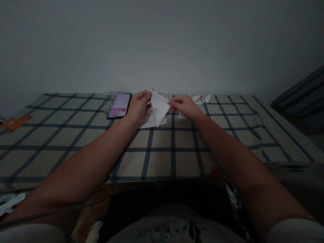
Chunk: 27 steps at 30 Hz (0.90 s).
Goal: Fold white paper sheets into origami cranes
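Note:
A folded sheet of white paper (159,104) is held up between my two hands, just above the table. My left hand (139,106) pinches its upper left corner between thumb and fingers. At the paper's right corner, the fingertips of my right hand (183,104) are closed on it. Below and behind it lies a printed sheet (150,119) with dark lines of text, partly covered by the folded paper and my left hand. A small white paper piece (181,116) rests under my right hand, mostly hidden.
A phone or tablet with a lit screen (118,106) lies left of my left hand. Folded white paper cranes (201,98) sit behind my right hand by the wall. A checked tablecloth (162,162) covers the table. An orange object (15,124) is at the far left edge.

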Each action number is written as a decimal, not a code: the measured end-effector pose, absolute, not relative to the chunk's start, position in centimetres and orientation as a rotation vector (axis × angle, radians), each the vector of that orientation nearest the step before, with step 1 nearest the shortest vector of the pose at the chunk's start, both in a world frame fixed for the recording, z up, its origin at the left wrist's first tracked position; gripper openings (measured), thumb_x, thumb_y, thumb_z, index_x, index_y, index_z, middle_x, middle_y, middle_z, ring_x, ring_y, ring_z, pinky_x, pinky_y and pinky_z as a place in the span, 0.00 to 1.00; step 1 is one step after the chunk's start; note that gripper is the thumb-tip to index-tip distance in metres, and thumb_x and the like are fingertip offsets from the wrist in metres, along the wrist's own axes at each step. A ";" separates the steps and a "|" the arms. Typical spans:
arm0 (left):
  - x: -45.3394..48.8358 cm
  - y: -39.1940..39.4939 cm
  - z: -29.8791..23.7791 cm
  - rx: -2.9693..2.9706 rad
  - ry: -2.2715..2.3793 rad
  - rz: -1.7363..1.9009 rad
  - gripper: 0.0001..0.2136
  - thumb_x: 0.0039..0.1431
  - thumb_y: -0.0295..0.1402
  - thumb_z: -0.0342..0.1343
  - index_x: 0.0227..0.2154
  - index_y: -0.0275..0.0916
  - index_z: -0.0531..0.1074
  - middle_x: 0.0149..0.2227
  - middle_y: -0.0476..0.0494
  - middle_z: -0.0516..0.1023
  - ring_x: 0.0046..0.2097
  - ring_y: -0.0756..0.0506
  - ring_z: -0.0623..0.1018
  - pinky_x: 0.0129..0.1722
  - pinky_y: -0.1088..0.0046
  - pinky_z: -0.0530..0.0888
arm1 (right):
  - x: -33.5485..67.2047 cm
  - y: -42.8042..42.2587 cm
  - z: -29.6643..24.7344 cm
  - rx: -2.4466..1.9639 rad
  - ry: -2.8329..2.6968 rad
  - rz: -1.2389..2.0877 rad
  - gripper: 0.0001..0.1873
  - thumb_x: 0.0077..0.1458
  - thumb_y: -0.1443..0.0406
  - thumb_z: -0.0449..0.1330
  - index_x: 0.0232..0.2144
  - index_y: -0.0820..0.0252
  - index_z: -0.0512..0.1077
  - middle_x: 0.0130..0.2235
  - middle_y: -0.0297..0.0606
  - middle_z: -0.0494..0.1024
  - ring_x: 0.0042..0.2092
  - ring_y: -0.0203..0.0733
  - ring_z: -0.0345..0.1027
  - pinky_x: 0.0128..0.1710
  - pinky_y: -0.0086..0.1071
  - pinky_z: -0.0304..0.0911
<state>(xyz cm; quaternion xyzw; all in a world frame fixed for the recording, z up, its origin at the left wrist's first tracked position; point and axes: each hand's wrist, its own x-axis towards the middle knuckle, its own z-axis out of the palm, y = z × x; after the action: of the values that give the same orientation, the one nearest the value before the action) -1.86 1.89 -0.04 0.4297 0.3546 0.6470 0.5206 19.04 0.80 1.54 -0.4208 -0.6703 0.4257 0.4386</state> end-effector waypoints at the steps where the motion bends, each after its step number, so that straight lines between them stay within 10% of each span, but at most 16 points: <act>1: -1.9 1.9 -0.1 1.043 0.855 1.550 0.15 0.50 0.41 0.74 0.38 0.42 0.79 0.37 0.48 0.81 0.40 0.49 0.79 0.38 0.77 0.74 | 19.0 0.8 1.5 -1.051 -1.674 1.049 0.07 0.61 0.66 0.66 0.30 0.63 0.80 0.28 0.36 0.81 0.27 0.31 0.68 0.30 0.27 0.67; 27: -2.4 1.4 0.8 1.179 0.919 1.473 0.20 0.46 0.47 0.76 0.31 0.38 0.78 0.33 0.46 0.81 0.36 0.49 0.80 0.38 0.74 0.76 | 19.3 1.0 1.3 -1.008 -1.600 1.103 0.06 0.58 0.66 0.68 0.29 0.63 0.80 0.26 0.34 0.80 0.27 0.31 0.68 0.30 0.26 0.66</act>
<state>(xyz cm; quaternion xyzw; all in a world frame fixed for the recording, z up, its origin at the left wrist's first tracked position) -2.43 1.44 0.83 0.4871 0.3799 0.6085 0.4981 19.30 0.98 1.32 -0.4091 -0.6495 0.4477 0.4587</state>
